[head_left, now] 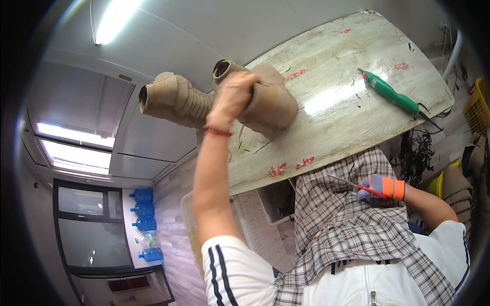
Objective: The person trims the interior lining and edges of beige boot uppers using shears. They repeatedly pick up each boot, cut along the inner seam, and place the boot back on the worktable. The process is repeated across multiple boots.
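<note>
My bare left hand (236,97), with a red bracelet at its wrist, reaches over the table to a tan, curved, shell-like piece (273,109). Its fingers curl over the edge of that piece; both are slightly blurred. Just left of the hand, a long row of nested tan pieces (176,99) sticks out past the table's far left edge, its dark hollow end facing left. Low in front of my plaid apron (332,219), my right hand (375,187), in a grey and orange glove, is closed around red-handled scissors (378,194). Their blades point left.
On the worn, pale wooden table (326,132) lies a green corded hand tool (390,93), toward the right. Black strips (413,158) hang in a tangle below that edge. A yellow basket (477,109) and tan pieces (456,186) stand at right. Blue water bottles (144,209) line the far left.
</note>
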